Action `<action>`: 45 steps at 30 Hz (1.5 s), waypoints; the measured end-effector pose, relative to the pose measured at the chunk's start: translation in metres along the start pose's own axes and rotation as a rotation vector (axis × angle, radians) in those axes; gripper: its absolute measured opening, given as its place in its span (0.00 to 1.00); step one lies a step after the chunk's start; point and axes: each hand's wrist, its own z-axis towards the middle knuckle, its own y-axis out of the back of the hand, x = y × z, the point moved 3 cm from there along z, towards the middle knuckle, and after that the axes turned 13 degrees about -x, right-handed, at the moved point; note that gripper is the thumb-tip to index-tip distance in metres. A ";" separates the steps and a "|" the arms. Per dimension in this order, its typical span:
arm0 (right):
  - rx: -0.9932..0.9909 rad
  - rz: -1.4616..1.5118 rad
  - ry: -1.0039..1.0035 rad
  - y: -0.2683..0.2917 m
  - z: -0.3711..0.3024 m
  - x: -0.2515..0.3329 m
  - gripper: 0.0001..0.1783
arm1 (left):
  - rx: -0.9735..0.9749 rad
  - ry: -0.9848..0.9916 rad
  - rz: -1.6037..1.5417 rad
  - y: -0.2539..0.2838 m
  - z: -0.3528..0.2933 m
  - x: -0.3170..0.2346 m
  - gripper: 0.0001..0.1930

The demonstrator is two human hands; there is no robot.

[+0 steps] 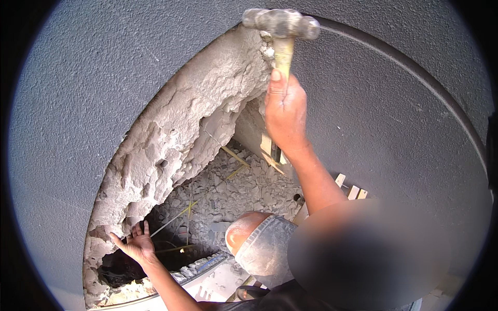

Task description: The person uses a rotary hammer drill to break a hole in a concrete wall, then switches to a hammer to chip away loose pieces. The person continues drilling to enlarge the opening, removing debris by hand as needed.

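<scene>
My right hand point(286, 111) is raised at the top centre, wrapped round the yellow handle of a ball-peen hammer point(282, 25). The metal head, slightly blurred, is at the upper end of a rough, broken concrete edge point(171, 140). This pale edge curves down to the lower left, pitted and jagged. At its lower end my left hand point(137, 246) has its fingers spread, with nothing seen in it. The fingertips are against or just in front of the broken concrete; contact cannot be made out. Below this hand is a dark hollow point(122, 269).
Grey textured wall point(78, 129) surrounds the broken edge. Concrete rubble point(249, 189) covers the ground beyond, with thin yellow strips point(236, 155) among it. My bare knee point(246, 230) is near the centre. Pale wooden pieces point(355, 193) lie to the right; a blurred patch covers the lower right.
</scene>
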 end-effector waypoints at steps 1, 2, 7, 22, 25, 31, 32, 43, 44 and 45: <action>0.017 -0.159 0.079 -0.002 0.003 -0.008 0.26 | -0.012 0.011 -0.005 0.002 0.000 0.001 0.68; 0.046 -0.139 0.047 0.002 0.006 -0.003 0.27 | -0.031 0.007 -0.007 0.009 0.002 -0.006 0.68; -0.074 0.238 -0.054 0.027 -0.002 0.029 0.26 | -0.045 0.009 -0.036 0.016 0.007 -0.011 0.69; 0.063 -0.160 -0.049 0.012 -0.023 -0.019 0.26 | 0.048 0.071 0.055 0.013 -0.016 0.035 0.61; 0.147 -0.289 0.013 0.010 -0.023 -0.039 0.27 | -0.029 0.100 0.089 0.022 -0.004 0.029 0.69; 0.113 -0.003 -0.105 0.056 -0.036 -0.002 0.29 | -0.196 -0.016 0.248 0.063 0.001 0.007 0.76; 0.119 -0.163 -0.027 0.059 -0.037 -0.006 0.30 | -0.167 -0.012 0.235 0.058 0.006 0.004 0.76; 0.120 -0.119 -0.118 0.055 -0.019 0.029 0.30 | 0.025 -0.145 0.067 0.026 0.016 -0.020 0.65; 0.079 -0.037 -0.067 0.054 -0.023 0.018 0.30 | 0.020 -0.131 0.056 0.018 0.018 -0.015 0.65; 0.028 -0.147 0.131 0.047 -0.026 -0.002 0.30 | 0.017 -0.119 0.049 0.010 0.017 -0.011 0.64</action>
